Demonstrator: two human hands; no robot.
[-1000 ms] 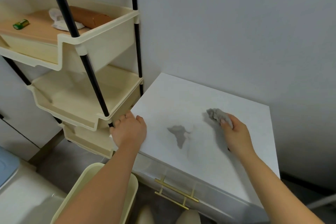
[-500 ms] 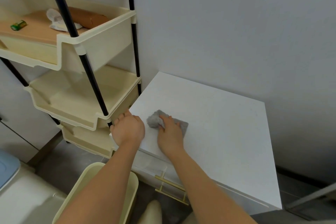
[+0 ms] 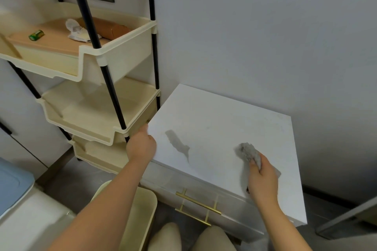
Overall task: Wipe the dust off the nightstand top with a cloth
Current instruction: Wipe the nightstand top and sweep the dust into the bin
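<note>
Right hand (image 3: 263,177), clenched on a crumpled grey cloth (image 3: 247,152), presses it onto the near right of the white rectangular nightstand top (image 3: 220,126). Left hand (image 3: 140,145) grips the top's near left corner. A grey smear (image 3: 176,142) lies between them. Farther left: a cream plastic tiered shelf rack (image 3: 114,61).

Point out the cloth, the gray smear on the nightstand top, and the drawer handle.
cloth (image 3: 246,152), head view, bunched part beyond the fingers
gray smear (image 3: 176,142), head view, its wide middle
drawer handle (image 3: 199,204), head view, gold bar
</note>
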